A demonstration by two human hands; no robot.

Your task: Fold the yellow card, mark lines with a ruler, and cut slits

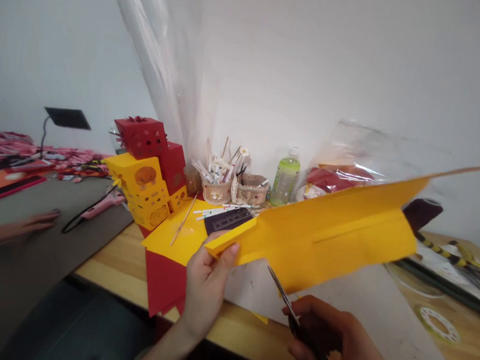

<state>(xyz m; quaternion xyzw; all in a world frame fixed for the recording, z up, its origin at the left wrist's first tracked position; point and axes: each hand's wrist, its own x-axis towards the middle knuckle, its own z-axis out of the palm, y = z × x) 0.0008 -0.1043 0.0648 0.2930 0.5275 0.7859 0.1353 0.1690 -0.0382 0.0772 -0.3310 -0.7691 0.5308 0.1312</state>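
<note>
My left hand (208,282) pinches the narrow left end of a folded sheet of yellow card (334,236), thumb in front. The card is held up in the air, its wider part reaching far to the right, with crease lines and flaps along it. My right hand (336,329) grips a pair of scissors (287,301) with black handles. The blades point up and left, and their tips are close to the card's lower edge by a notch. Whether they touch the card I cannot tell. Part of the scissors' handles is hidden by my fingers.
Red and yellow card boxes (140,189), pen baskets (218,192), a green-labelled bottle (286,178) and a dark stencil (229,220) stand or lie behind. A tape roll (437,324) lies at right. Another person's hand (35,226) rests on the grey table at left, near a pink glue gun (102,203).
</note>
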